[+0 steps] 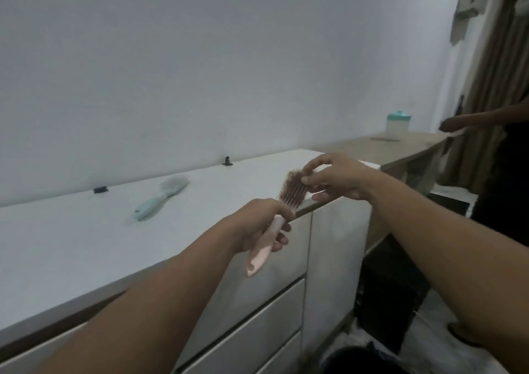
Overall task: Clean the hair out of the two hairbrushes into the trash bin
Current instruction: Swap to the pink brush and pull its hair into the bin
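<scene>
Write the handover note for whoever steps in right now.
Left hand: gripping the pink plastic hairbrush by its handle, bristles up.
Right hand: fingers pinching the brown hair clump at the brush head.
Light blue plastic hairbrush: lying on the white cabinet top, untouched, apparently still holding hair.
Dark round bin: at the bottom edge, probably the trash.
Done: nothing binned.
Left: pull the clump free, drop it, then clean the blue brush.
</scene>
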Motion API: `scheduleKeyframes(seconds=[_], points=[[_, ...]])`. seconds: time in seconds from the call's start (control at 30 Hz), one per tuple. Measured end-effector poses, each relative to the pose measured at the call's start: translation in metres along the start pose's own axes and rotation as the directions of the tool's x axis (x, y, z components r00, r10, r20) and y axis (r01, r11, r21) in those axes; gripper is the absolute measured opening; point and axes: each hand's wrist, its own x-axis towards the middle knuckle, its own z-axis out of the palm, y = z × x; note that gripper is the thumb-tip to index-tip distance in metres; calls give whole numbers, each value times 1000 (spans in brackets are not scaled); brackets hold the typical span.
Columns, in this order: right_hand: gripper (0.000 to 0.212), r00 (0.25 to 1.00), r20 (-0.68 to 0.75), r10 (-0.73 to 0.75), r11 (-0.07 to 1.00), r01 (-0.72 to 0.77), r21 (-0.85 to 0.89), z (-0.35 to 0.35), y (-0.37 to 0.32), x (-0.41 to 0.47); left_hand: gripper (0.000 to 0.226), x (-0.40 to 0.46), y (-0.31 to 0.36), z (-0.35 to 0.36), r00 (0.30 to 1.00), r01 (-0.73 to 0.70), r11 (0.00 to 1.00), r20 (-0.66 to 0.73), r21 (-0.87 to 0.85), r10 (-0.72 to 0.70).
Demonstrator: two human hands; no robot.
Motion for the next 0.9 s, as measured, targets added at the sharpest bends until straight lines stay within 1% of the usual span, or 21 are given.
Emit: scheduleKeyframes(seconds=[0.1, 0.2, 0.33, 0.43, 0.53, 0.63, 0.7, 0.83, 0.9], points=[[26, 998, -53, 18, 1000, -19, -13, -14, 17, -25, 33, 1, -10, 22, 999, 9, 1000, 50, -11, -8], [31, 996, -77, 51, 999, -52, -14, -24, 34, -48, 37, 4, -21, 42, 998, 6, 1000, 70, -10, -5], [33, 992, -88, 94, 995, -92, 26, -33, 60, -71, 46, 13, -39, 65, 998, 33, 999, 49, -35, -31], [38, 988, -69, 138, 989, -134, 67, -36, 88, -82, 49, 20, -57, 82, 998, 55, 998, 29, -31, -54], [42, 979, -44, 197, 979, -194, 61, -41, 117, -89, 54, 31, -81, 96, 996, 85, 996, -4, -7, -85], [42, 963, -5, 268, 960, -267, 82, -46, 149, -96, 56, 40, -108, 109, 992, 126, 991, -34, 40, -124], [40, 953, 6, 304, 947, -303, 104, -47, 175, -97, 53, 46, -126, 118, 986, 164, 985, -44, 46, -162], [22, 932, -19, 362, 927, -358, 115, -45, 225, -98, 51, 58, -162, 135, 973, 231, 971, -38, 64, -229], [26, 928, -27, 371, 925, -367, 100, -43, 246, -98, 49, 61, -177, 144, 968, 248, 965, -66, 82, -243]])
